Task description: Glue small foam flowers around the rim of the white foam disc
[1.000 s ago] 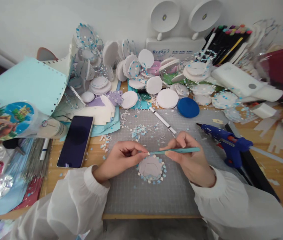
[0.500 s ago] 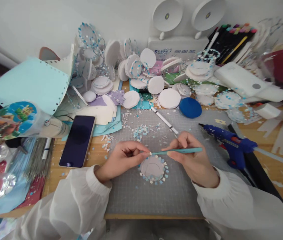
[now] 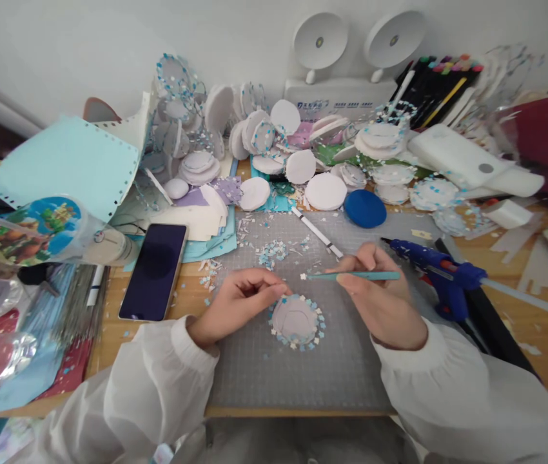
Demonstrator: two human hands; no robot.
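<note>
My left hand is closed in a pinch, thumb and forefinger meeting at the upper left edge of a small wreath of pale blue and white paper pieces. Inside it shows a pale round centre with a thin curved line. The wreath rests on the grey cutting mat. Teal tweezers lie across the fingers of my right hand, gripped between thumb and fingers, tips pointing left. A tiny white star-like piece sits at the tweezer tips, just above the wreath and apart from it.
Loose blue and white pieces and a white pen lie farther up the mat. To the right is a blue glue gun; to the left, a phone and a lidded cup. White discs crowd the back.
My right hand has moved up and slightly right, taking the tweezers and the white piece away from the wreath's upper edge. My left hand stays at the wreath. The view has shifted slightly.
</note>
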